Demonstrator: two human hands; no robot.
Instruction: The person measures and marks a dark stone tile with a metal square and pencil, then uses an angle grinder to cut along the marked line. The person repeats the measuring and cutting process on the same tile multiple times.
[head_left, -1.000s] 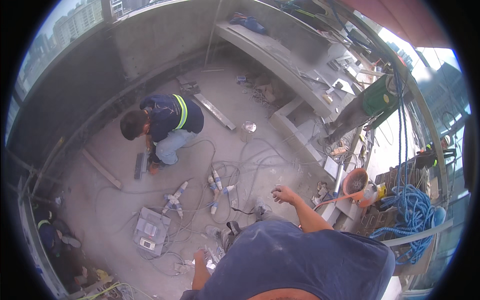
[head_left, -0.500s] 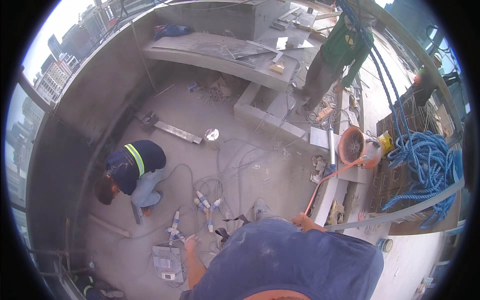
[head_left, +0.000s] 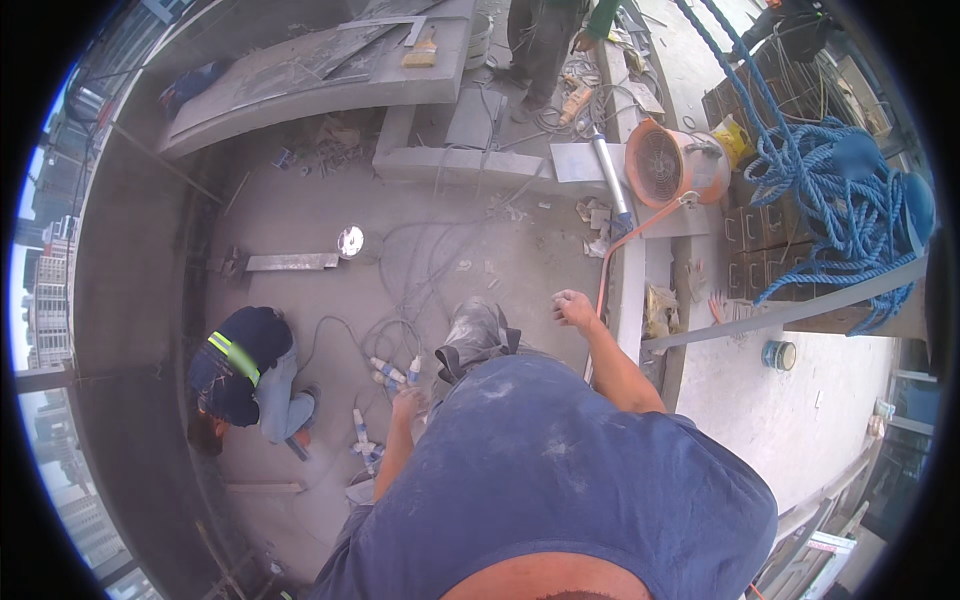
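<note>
I see grey cables (head_left: 400, 322) looped over the floor (head_left: 530, 270) up front, w/ a metal bar (head_left: 292, 262) and shiny-topped tin (head_left: 351, 243) beyond. Low concrete ledge (head_left: 632, 270) blocks the R side, orange fan (head_left: 657, 163) by its far end, blue rope (head_left: 815, 180) heaped farther R. Co-worker (head_left: 245, 365) crouches to the L. R hand (head_left: 573, 308) hangs over the floor, fingers loosely curled & apart, nothing in it AFAICT. L hand (head_left: 408, 402) is right by the blue-and-white connectors (head_left: 388, 373); I can't tell if it's gripping. They're stubby, bunched; 2nd cluster (head_left: 362, 428) nearer me.
</note>
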